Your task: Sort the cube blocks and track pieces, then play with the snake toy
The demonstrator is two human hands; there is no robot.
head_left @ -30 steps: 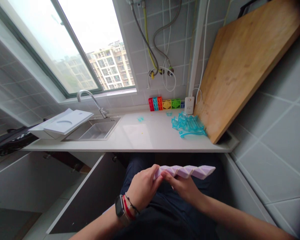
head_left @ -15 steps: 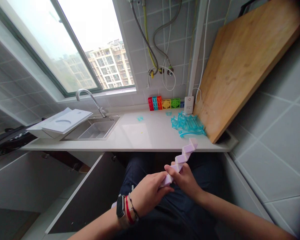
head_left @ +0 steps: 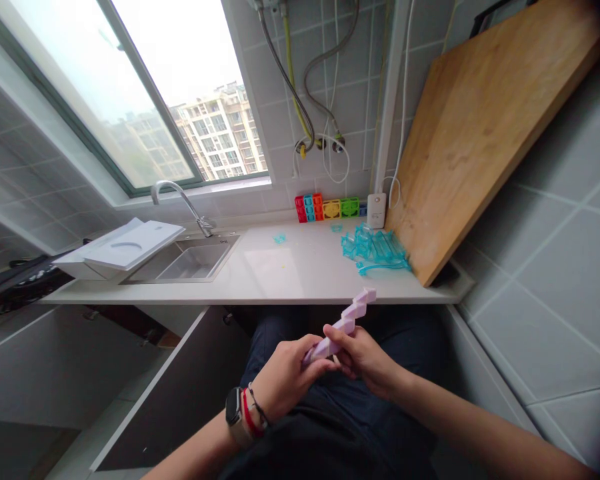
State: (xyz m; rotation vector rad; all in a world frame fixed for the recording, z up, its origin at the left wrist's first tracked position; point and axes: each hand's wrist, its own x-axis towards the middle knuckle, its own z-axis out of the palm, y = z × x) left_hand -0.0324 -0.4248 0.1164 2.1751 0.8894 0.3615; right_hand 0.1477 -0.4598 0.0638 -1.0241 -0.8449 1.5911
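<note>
A pale purple and white snake puzzle [head_left: 349, 320], made of wedge-shaped segments in a zigzag row, slants up to the right over my lap. My left hand [head_left: 291, 373], with a watch and bracelets at its wrist, is closed around the lower end. Farther up, my right hand [head_left: 367, 360] grips the middle between thumb and fingers. The upper end sticks out free, in front of the counter's edge. My fingers hide part of the lower segments.
On the white counter [head_left: 260, 273] lie a turquoise plastic pile [head_left: 375, 245] and a small turquoise piece [head_left: 279, 238]. Colourful blocks [head_left: 331, 208] line the wall. A wooden board [head_left: 480, 127] leans at right; a white box [head_left: 130, 243] covers part of the sink [head_left: 196, 259].
Both hands have shifted slightly left with the snake puzzle. Its upper end has moved left and down, and its zigzag looks turned to a different angle.
</note>
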